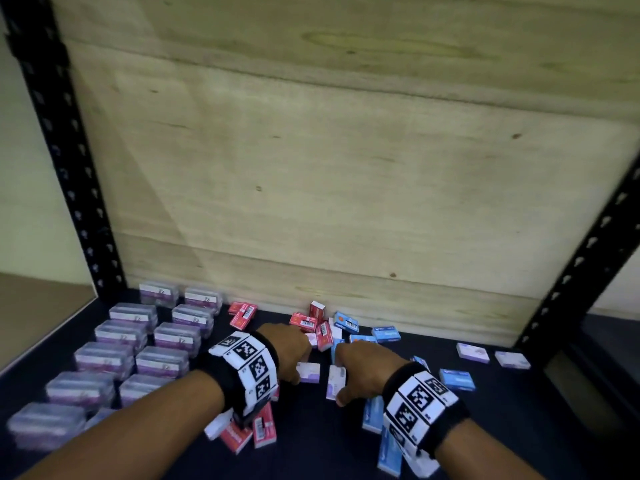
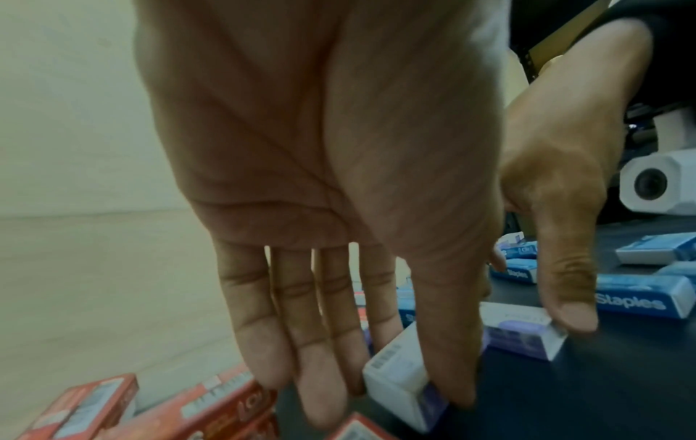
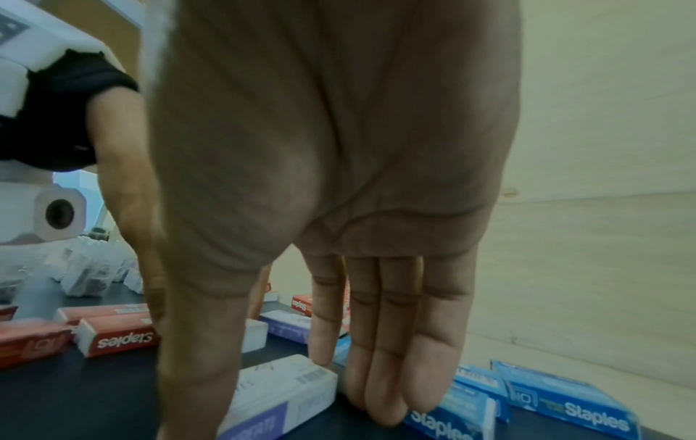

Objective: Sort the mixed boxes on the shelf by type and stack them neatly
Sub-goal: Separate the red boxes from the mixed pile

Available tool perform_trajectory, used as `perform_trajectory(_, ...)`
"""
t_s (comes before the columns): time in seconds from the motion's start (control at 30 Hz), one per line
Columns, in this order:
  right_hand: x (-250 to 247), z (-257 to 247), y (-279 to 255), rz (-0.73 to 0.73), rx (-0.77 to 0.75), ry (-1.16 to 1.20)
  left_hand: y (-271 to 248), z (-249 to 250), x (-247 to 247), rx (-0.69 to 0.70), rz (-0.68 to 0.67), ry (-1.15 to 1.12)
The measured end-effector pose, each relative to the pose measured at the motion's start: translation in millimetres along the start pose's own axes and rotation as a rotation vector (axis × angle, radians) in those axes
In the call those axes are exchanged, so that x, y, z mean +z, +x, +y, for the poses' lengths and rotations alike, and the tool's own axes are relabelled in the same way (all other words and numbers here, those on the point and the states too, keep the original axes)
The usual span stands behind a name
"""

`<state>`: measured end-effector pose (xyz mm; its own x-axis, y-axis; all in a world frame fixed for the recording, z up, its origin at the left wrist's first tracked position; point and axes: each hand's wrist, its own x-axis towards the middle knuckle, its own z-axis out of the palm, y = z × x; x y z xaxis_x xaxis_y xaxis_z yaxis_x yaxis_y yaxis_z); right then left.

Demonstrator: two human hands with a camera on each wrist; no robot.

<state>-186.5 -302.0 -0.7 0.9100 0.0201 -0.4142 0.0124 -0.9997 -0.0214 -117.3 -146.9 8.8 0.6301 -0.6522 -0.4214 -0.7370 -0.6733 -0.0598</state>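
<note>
A: Left hand point(image 1: 289, 351)?
B: Reaching down over the dark shelf point(image 1: 519, 427); fingers point(image 2: 320, 342) straight and relaxed. Thumb tip touching the end of a white-and-purple box point(image 2: 399, 384), other fingertips just beside it, no closed grasp seen. Red boxes point(image 2: 211, 410) lying just left of the fingertips.

A: Right hand point(image 1: 363, 370)?
B: Fingers point(image 3: 391, 357) likewise extended, pressed together, tips down at the shelf. Second white-and-purple box point(image 3: 286, 390) lying between thumb and fingers; firm contact cannot be told. Blue boxes point(image 3: 565, 405) just right of the fingertips.

A: Sorted stock?
B: Clear-wrapped purple packs point(image 1: 138, 341) arranged in two rows, well left of both hands. Loose red and blue boxes point(image 1: 325, 327) heaped beyond the fingertips, against the wooden back panel point(image 1: 346, 150).
</note>
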Motion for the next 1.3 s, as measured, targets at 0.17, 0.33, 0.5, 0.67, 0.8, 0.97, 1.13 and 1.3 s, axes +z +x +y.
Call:
perform_trajectory(0.17,-2,-9,0,-0.008,-0.013,-0.041,-12,-9,-10,0.004,0.016,0.026)
perform_trajectory(0.33,-4,-11,-1,-0.032,-0.050,-0.002,-18,-10,-19,-0.006,0.033,-0.021)
perform_trajectory(0.5,-6,-2,-7,-0.048,-0.067,0.034,-19,-3,-31,-0.009,0.044,0.031)
perform_trajectory(0.67,-16,39,-25,-0.030,-0.020,0.075,-10,16,-45,0.026,0.078,0.067)
perform_trajectory(0.8,-21,94,-43,0.012,0.109,0.151,5,41,-51,0.090,0.097,0.036)
perform_trajectory(0.97,-6,173,-68,0.086,0.393,0.198,35,88,-57,0.186,0.140,0.016)
perform_trajectory(1.13,25,234,-83,0.087,0.642,0.316,71,145,-56,0.309,0.232,0.001)
perform_trajectory(1.3,45,271,-90,0.020,0.761,0.350,102,194,-61,0.369,0.254,-0.042)
